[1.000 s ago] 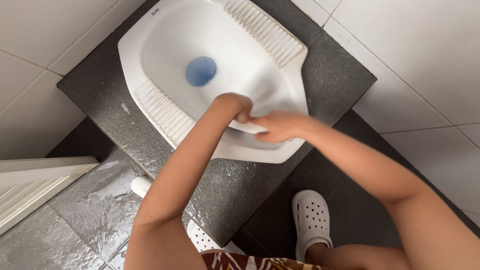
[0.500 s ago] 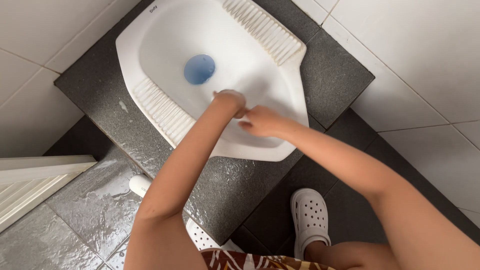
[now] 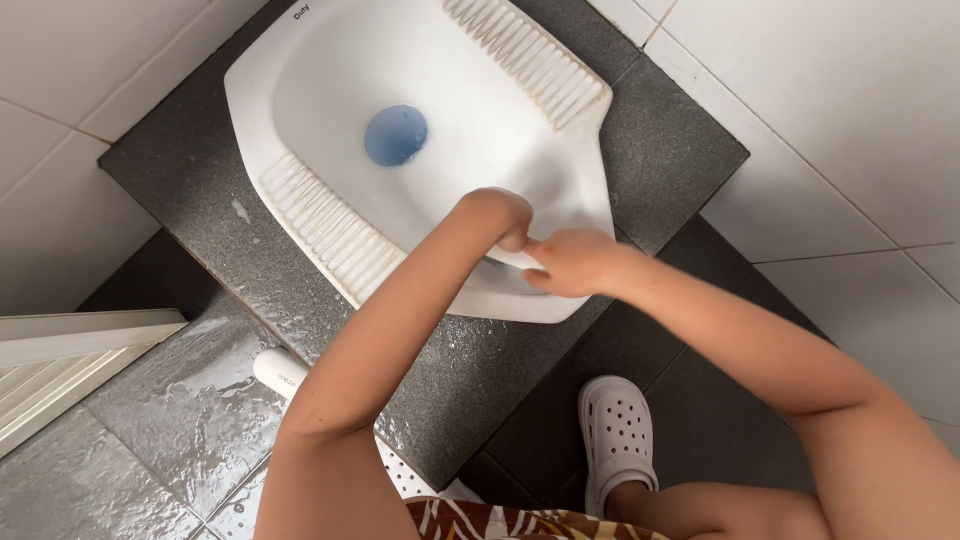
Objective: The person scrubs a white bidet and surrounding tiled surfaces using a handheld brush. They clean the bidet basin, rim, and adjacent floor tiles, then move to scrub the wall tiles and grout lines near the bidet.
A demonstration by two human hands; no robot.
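Observation:
A white squat toilet pan (image 3: 330, 80) with ribbed foot rests is set in a dark grey stone step (image 3: 665, 150). Blue water (image 3: 395, 135) fills its drain hole. My left hand (image 3: 500, 215) and my right hand (image 3: 570, 262) meet over the near end of the pan, both fists closed. Between them shows a short piece of what looks like a white handle (image 3: 512, 260). My hands and forearm hide its lower end.
White wall tiles surround the step. The grey floor tiles (image 3: 150, 420) at lower left are wet. A white cylinder (image 3: 280, 372) lies on them, and a white slatted panel (image 3: 60, 360) stands at the left edge. My feet wear white perforated clogs (image 3: 618, 435).
Both hands pushed forward into the pan half a second ago and have now drawn back toward its near rim, still closed together.

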